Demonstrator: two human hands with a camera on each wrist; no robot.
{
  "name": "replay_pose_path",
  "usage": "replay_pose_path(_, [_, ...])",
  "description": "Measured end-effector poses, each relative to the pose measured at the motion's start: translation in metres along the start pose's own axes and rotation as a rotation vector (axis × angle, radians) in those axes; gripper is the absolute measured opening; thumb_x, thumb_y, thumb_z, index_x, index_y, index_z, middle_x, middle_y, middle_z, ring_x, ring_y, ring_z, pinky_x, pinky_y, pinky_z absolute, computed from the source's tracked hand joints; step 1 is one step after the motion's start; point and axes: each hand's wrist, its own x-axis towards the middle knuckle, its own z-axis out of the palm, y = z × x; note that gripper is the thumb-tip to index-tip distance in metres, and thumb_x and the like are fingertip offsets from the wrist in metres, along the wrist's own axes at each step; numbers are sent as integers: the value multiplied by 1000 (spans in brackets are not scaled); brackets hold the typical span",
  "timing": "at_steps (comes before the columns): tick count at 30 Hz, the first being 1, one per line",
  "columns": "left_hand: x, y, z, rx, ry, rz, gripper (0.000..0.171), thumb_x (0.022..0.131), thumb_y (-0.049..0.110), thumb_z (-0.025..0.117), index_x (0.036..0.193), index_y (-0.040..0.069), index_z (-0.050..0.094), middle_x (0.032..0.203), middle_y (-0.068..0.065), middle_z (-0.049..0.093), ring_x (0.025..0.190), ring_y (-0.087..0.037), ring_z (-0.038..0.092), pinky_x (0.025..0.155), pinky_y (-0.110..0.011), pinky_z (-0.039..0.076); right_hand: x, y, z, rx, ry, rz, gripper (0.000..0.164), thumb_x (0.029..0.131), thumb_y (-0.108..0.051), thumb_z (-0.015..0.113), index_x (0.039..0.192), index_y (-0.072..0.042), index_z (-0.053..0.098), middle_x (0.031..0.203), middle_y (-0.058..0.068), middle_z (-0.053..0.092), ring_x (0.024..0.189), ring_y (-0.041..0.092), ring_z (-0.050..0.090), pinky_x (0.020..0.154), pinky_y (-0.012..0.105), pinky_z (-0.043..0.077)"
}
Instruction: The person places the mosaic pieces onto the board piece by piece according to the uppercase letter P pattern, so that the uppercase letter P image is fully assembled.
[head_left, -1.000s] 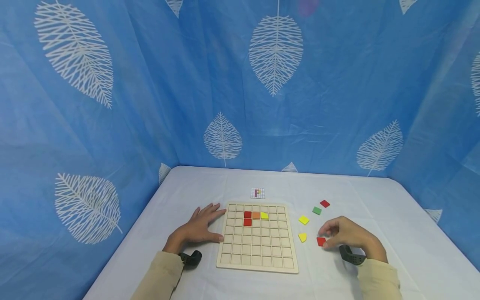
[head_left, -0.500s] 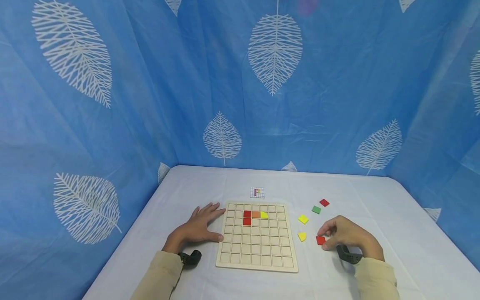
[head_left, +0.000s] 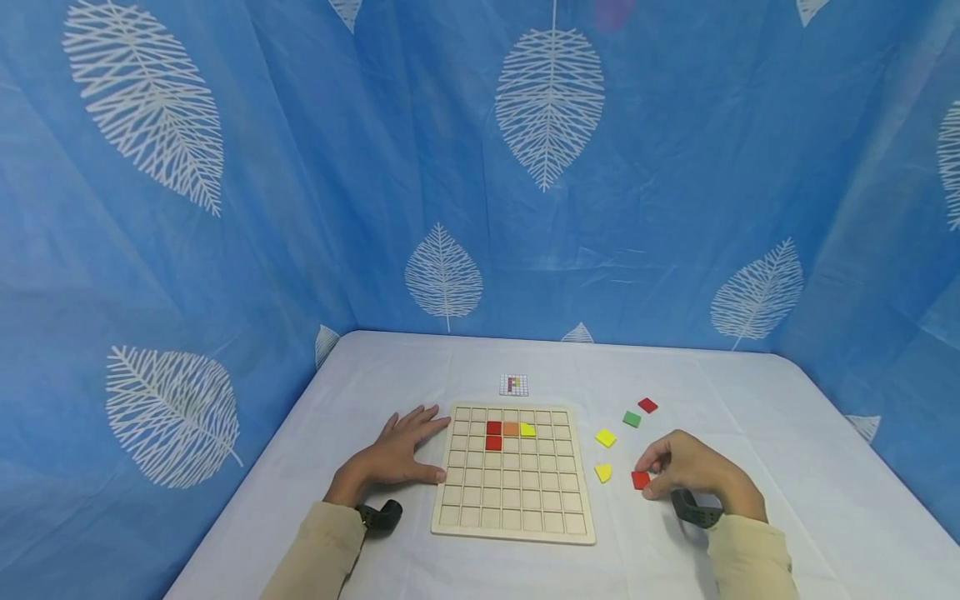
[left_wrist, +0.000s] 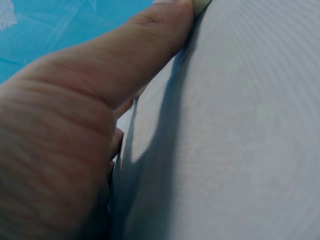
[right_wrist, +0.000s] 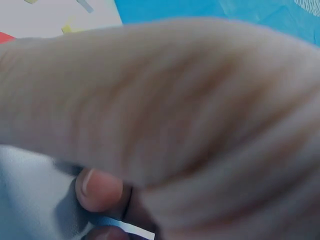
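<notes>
My right hand (head_left: 693,468) is at the right of the board, its thumb and a fingertip at opposite edges of a red square tile (head_left: 640,480), pinching it low over the white cloth. In the right wrist view the thumb side (right_wrist: 150,100) fills most of the picture, and a sliver of red tile (right_wrist: 5,37) shows past it. My left hand (head_left: 397,454) lies spread beside the wooden grid board (head_left: 513,538), thumb tip and a fingertip right at its left edge. Two red tiles (head_left: 493,443), an orange tile (head_left: 511,429) and a yellow corner-cut tile (head_left: 528,430) sit in the board's cells.
Loose on the cloth, right of the board, lie a yellow square tile (head_left: 606,438), a yellow tile with a rounded side (head_left: 603,473), a green tile (head_left: 632,419) and a red tile (head_left: 648,405). Behind the board is a small printed grid card (head_left: 514,385). A blue curtain (head_left: 480,200) surrounds the table.
My right wrist has shifted slightly left, with the fingers staying at the same red tile. My left hand and the tiles on the board stay as they were.
</notes>
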Motion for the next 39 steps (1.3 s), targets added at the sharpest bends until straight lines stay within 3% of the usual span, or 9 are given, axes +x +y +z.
replay_pose_path(5, [-1, 0, 0, -1, 4, -8, 99, 73, 66, 78, 156, 29, 38, 168, -4, 22, 158, -32, 10, 126, -60, -3, 2, 0, 3, -9, 25, 41, 30, 62, -9, 93, 87, -11, 77, 75, 4, 59, 74, 19, 51, 62, 30, 44])
replay_pose_path(22, [-1, 0, 0, -5, 9, -12, 100, 72, 67, 79, 155, 29, 39, 168, -4, 22, 158, -32, 10, 126, -60, -2, 2, 3, 1, -9, 1, -3, 30, 65, -15, 93, 90, -12, 77, 77, 4, 59, 75, 19, 51, 63, 30, 43])
replay_pose_path(32, [-1, 0, 0, -1, 4, -9, 100, 72, 66, 78, 156, 29, 38, 168, -5, 23, 158, -31, 10, 126, -60, -1, 2, 2, 0, 3, -4, -86, 32, 70, -23, 91, 95, -11, 75, 86, 2, 68, 80, 20, 56, 69, 31, 48])
replay_pose_path(39, [-1, -1, 0, 0, 6, -8, 100, 72, 68, 78, 156, 29, 38, 168, -4, 22, 158, -31, 10, 126, -59, -1, 5, 0, -2, 7, 50, -190, 27, 75, -23, 87, 96, -13, 74, 85, 1, 67, 73, 15, 55, 62, 25, 47])
